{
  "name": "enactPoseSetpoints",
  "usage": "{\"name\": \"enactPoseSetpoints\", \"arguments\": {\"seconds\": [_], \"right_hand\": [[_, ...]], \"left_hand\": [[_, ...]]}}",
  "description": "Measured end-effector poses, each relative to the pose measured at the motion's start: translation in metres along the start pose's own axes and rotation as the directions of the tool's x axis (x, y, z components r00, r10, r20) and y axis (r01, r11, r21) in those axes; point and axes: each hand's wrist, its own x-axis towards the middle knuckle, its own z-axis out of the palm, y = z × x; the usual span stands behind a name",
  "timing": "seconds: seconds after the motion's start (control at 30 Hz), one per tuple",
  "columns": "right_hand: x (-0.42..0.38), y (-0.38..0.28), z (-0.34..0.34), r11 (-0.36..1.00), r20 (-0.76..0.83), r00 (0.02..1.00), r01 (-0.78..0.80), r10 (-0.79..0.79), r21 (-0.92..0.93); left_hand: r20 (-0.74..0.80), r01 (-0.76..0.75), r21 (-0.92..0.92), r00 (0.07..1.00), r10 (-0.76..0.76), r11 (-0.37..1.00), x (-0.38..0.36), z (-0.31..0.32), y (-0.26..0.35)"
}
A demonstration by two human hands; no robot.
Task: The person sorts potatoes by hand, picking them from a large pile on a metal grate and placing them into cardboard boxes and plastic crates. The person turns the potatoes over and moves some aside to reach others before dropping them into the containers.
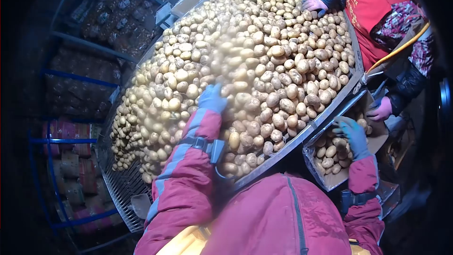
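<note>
Your left hand (212,98), in a blue-grey glove, reaches forward on an outstretched arm in a red sleeve with a strap at the wrist, fingers spread flat. Your right hand (351,134), gloved too, is held lower and closer, fingers curled downward.

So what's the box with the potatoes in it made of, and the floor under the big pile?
The box looks like plain brown cardboard: dull, with thin folded flaps. The sorting table under the pile seems to be metal mesh, grey with a grid of small holes, though blur leaves that open. The right hand reaches into the box.
</note>
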Motion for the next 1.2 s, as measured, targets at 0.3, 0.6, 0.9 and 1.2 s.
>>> {"name": "enactPoseSetpoints", "arguments": {"seconds": [0.3, 0.6, 0.9, 1.2], "right_hand": [[0.032, 0.024, 0.151, 0.997, 0.449, 0.893, 0.016, 0.02, -0.076], [0.027, 0.041, 0.181, 0.98, 0.547, 0.833, 0.032, 0.083, -0.198], [0.022, 0.047, 0.179, 0.996, 0.576, 0.813, -0.043, 0.084, -0.083], [0.016, 0.039, 0.182, 0.974, 0.534, 0.821, -0.224, 0.2, -0.021]], "left_hand": [[0.093, -0.068, -0.333, 0.99, 0.105, 0.94, -0.096, 0.017, -0.022], [0.186, -0.103, -0.454, 0.96, 0.207, 0.885, -0.168, -0.005, -0.042], [-0.049, -0.055, -0.39, 0.998, 0.039, 0.919, -0.1, -0.019, -0.048], [-0.053, -0.048, 0.094, 0.997, 0.054, 0.994, -0.036, -0.002, -0.047]]}}
